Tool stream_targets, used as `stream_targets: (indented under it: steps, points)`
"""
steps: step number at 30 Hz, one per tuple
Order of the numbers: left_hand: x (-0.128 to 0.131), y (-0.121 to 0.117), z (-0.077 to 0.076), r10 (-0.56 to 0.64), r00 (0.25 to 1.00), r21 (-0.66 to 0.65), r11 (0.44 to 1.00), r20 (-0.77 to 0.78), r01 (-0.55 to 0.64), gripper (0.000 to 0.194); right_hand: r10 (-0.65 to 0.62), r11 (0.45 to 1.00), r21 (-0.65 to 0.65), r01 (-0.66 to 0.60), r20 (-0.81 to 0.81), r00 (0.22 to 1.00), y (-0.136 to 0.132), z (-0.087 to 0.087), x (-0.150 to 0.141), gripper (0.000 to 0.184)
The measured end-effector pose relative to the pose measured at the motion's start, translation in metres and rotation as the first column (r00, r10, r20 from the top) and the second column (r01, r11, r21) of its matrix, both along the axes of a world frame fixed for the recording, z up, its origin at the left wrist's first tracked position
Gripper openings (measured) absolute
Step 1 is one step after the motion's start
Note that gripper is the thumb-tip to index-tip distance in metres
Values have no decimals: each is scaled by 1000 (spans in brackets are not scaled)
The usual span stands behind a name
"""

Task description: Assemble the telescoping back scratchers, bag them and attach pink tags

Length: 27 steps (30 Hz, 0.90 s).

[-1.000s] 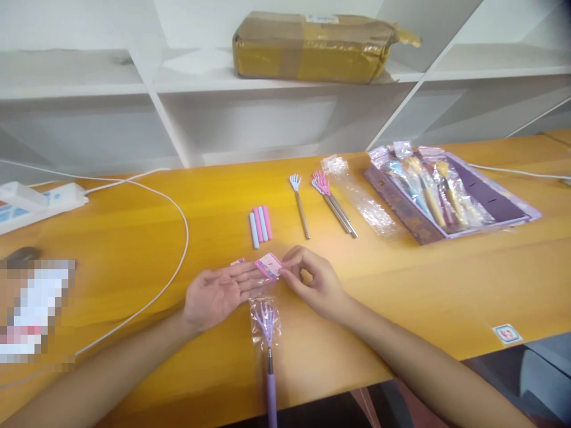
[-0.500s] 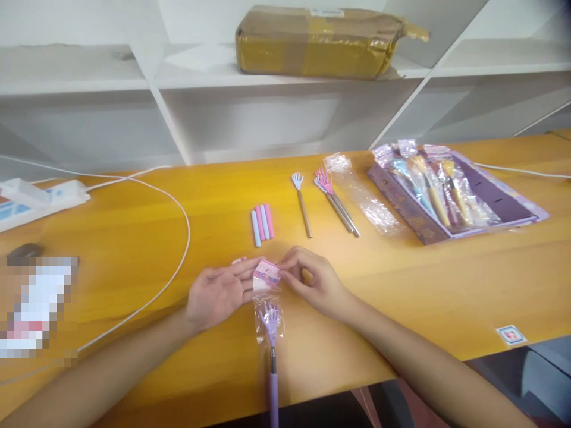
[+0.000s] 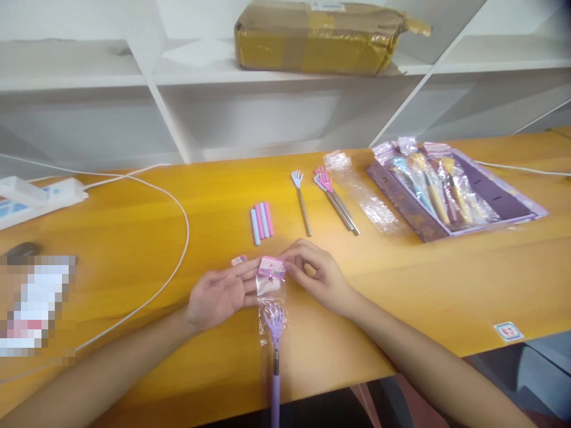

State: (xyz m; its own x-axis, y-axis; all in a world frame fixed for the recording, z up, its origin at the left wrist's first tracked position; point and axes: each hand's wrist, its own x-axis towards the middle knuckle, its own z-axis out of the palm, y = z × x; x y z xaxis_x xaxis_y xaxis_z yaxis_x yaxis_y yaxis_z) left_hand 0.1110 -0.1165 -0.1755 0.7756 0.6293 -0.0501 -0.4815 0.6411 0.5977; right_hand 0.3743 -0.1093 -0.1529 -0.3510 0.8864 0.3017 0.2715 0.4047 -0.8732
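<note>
A purple back scratcher (image 3: 275, 327) lies in a clear plastic bag (image 3: 267, 290), its purple handle running toward me past the table's front edge. At the top of the bag sits a pink printed header card (image 3: 272, 267). My right hand (image 3: 312, 270) pinches the card's right edge between thumb and forefinger. Palm up, my left hand (image 3: 223, 294) is open, with its fingers stretched out behind the card and bag top. Just beyond the left fingertips, another small printed card (image 3: 238, 260) lies on the table, partly covered.
Pink and blue handle tubes (image 3: 262, 223) lie ahead. Behind them are a blue scratcher (image 3: 302, 202), several more scratchers (image 3: 338, 202) and empty clear bags (image 3: 366, 193). A purple display box (image 3: 395, 199) holds bagged items at right. A white cable (image 3: 185, 238) loops left; a taped carton (image 3: 312, 41) sits on the shelf.
The header card has turned to lie straighter and moved slightly right, with the bagged scratcher shifting right too. My right hand keeps its pinch; more of the second card shows.
</note>
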Motion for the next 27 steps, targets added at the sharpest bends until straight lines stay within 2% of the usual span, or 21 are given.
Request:
stream_targets:
  steps: [7,14,20,23,27]
  points:
    - [0,-1,0,0,1000,1,1000,-19,0,72,85,996,18,-86,32,996,1,-1,1,19]
    - [1,-2,3,17,999,16,1000,-35,-17,77,86,993,75,-90,45,995,-2,-3,2,26]
    - [0,-1,3,9,999,29,1000,-50,-8,76,150,983,94,-155,60,987,-2,-4,2,32]
    - [0,-1,4,20,998,25,1000,-58,-18,73,190,978,73,-193,47,981,-3,-3,1,31]
    - [1,-1,5,19,998,24,1000,-56,-18,72,229,973,-28,-228,53,972,-5,-2,0,29]
